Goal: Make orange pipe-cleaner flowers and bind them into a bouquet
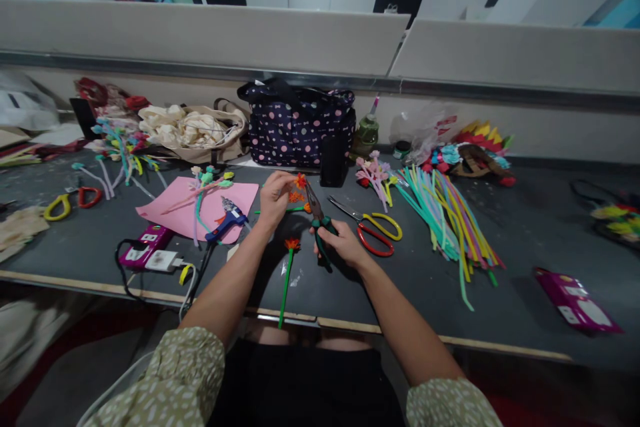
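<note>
Pinched in my left hand [277,197] is a small orange-red pipe-cleaner flower [300,181]. My right hand [341,241] grips dark green-handled pliers [315,203], their jaws pointing up beside that flower. Whether the jaws touch it I cannot make out. Below my hands lies an orange flower on a green stem [287,287], its lower end over the table edge. Another green stem [285,210] with an orange head lies behind, near small orange pieces [296,197]. Right of the pliers rest scissors [373,227] with one yellow and one red handle.
A blue glue gun [227,220] lies on a pink sheet [175,203] with pipe-cleaner flowers. Purple power strips [150,247] sit left and far right. A bundle of coloured pipe cleaners [445,213] spreads at right. A patterned bag [303,127] and a phone [333,161] stand behind.
</note>
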### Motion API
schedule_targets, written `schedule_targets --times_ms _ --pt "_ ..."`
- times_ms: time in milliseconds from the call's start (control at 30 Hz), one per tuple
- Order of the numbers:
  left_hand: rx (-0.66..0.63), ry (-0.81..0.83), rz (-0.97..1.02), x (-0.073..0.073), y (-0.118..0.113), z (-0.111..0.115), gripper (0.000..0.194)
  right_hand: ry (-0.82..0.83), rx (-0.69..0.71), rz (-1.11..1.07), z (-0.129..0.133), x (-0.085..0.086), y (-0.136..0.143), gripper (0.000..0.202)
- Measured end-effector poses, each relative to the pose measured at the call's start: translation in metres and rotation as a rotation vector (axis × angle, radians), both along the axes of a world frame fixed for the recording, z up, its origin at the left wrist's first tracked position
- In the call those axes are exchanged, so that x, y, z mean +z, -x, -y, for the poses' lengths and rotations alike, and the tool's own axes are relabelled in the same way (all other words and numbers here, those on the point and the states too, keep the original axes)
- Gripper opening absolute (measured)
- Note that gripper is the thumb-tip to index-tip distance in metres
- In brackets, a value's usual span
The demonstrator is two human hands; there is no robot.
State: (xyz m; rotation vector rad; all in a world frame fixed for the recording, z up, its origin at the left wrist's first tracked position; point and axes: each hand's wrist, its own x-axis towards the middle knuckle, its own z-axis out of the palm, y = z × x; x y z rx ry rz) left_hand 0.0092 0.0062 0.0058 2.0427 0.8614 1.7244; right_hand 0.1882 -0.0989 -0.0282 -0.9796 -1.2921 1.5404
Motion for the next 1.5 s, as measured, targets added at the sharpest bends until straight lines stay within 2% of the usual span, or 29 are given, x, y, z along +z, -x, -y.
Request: schedule_targets --times_ms 233,433,733,900,1233,1500 --pt "0.014 0.012 0.000 0.002 -0.001 0.002 0.013 0.027 0.008 -0.020 0.000 0.000 -0.001 0.042" --pt "-0.009 0.029 0.057 0.004 0.000 0.002 0.010 0.041 0.112 -0.041 0.001 0.004 -0.004 0.048" --pt "-0.060 0.078 0.121 -0.006 0.004 -0.007 0.013 0.110 0.131 -0.215 0.003 0.010 -0.008 0.043" --pt "-0.121 0.124 0.111 -0.009 0.004 -0.009 0.014 0.114 0.155 -0.187 0.004 0.012 -0.007 0.044" --pt "-0.155 0.132 0.121 -0.008 0.001 -0.006 0.013 0.116 0.218 -0.144 0.002 0.006 -0.008 0.046" --pt "-0.180 0.138 0.109 -0.007 0.001 -0.006 0.014 0.115 0.209 -0.144 0.002 0.005 -0.008 0.046"
